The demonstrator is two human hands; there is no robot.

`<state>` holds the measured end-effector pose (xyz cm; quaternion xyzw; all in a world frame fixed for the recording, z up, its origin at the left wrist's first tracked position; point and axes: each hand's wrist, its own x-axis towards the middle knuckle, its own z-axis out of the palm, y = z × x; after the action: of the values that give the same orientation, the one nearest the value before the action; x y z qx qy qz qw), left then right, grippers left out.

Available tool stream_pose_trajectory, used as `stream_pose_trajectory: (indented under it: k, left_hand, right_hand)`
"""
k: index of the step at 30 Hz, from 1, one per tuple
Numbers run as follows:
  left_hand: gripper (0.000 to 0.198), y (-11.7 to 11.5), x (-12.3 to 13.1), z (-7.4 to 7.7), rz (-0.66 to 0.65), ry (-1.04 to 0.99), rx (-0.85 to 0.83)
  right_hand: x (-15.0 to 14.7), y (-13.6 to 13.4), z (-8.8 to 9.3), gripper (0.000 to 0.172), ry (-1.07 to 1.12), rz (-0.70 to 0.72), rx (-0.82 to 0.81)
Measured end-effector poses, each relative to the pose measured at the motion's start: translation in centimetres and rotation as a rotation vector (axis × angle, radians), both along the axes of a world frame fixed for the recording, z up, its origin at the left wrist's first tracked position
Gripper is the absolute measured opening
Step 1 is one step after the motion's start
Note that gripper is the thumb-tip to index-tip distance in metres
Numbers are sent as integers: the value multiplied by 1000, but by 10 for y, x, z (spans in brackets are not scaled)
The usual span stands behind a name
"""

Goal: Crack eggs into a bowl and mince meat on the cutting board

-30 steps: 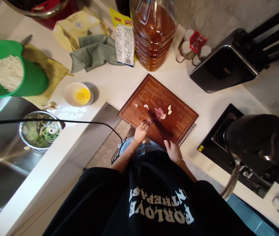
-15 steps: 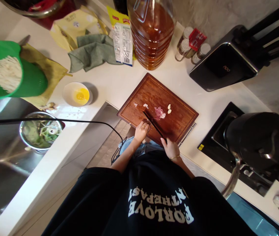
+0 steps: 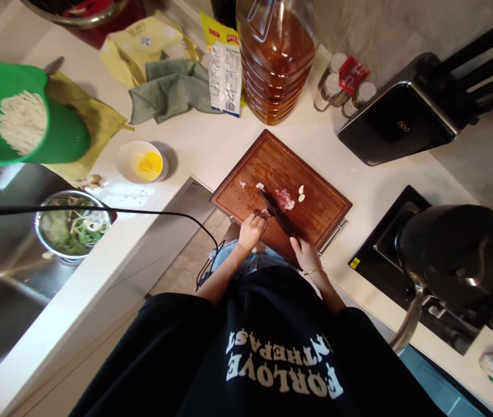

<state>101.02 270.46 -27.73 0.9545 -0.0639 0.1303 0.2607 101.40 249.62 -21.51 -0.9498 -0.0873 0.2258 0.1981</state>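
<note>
On the wooden cutting board [image 3: 246, 174] my right hand [image 3: 306, 255] is closed round the handle of a dark knife [image 3: 279, 217], whose blade points up and left over the board. My left hand [image 3: 251, 230], with a ring on one finger, has its fingers bent together at the board's near edge, on a small reddish piece [image 3: 265, 213] beside the blade. A pile of chopped pink bits [image 3: 284, 200] lies just right of the knife. Two pale cloves [image 3: 301, 193] sit further right. Small white bits [image 3: 260, 186] are near the blade's tip.
A bowl with egg [image 3: 142, 163] stands left of the board, above the sink [image 3: 12, 289]. Behind are a big bottle [image 3: 276, 63] and spice jars [image 3: 328, 92]. At right are a knife block [image 3: 398, 124] and a black pot [image 3: 450, 249]. A black cable [image 3: 155, 212] crosses the left side.
The knife blade has tilted, showing more of its flat side, and my right hand has shifted slightly right. My left hand stays by the blade. The whole view has moved a little.
</note>
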Motion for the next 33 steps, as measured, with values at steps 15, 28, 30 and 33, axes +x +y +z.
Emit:
stream_pose_trajectory:
  k: [15, 28, 30, 33]
  left_hand:
    - [25, 6, -3, 7, 100, 15, 40]
    - [26, 5, -5, 7, 68, 12, 65]
    - [24, 5, -5, 6, 74, 4, 71]
    - [22, 4, -5, 5, 81, 7, 67]
  right_hand:
    - [21, -29, -3, 57, 707, -546, 710]
    - [-3, -12, 10, 51, -16, 49, -19]
    - [-3, -5, 12, 52, -34, 84, -150]
    - [-5, -3, 15, 55, -51, 100, -256]
